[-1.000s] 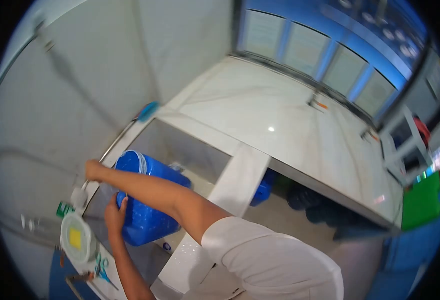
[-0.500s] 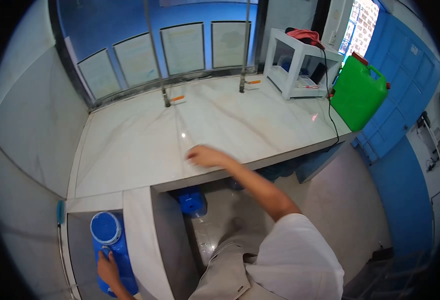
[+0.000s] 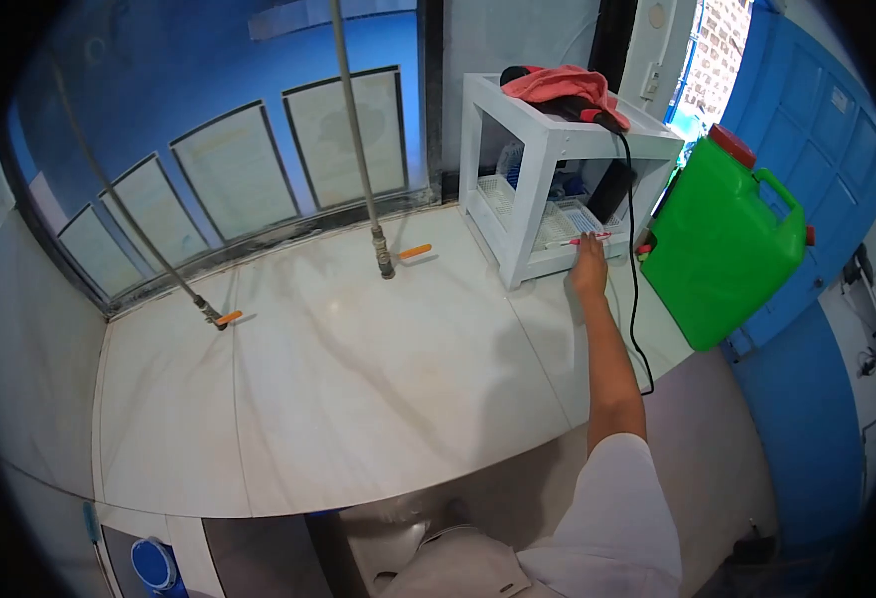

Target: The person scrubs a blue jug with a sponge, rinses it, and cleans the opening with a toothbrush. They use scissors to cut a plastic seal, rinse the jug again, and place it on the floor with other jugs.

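My right hand (image 3: 587, 271) reaches to the front of the lower tier of a small white shelf (image 3: 528, 267). Its fingers are closed together at a thin red-and-white pen-like object (image 3: 602, 237), though the fingertips are small and partly hidden. Behind the hand, white baskets (image 3: 496, 197) and a black upright object (image 3: 612, 191) stand on that tier. My left hand is out of view. A blue container with a round lid (image 3: 154, 563) shows at the lower left.
A green jerrycan (image 3: 727, 244) stands right of the shelf. A black cord (image 3: 634, 309) hangs from a red cloth (image 3: 563, 88) on the shelf top to the white counter (image 3: 358, 399). Two pipes with orange valve handles (image 3: 415, 253) rise from the counter.
My view has turned right and nearer the shelf. The right hand has gone from above the counter's front edge to the shelf. My left hand, earlier at the blue container, has left view.
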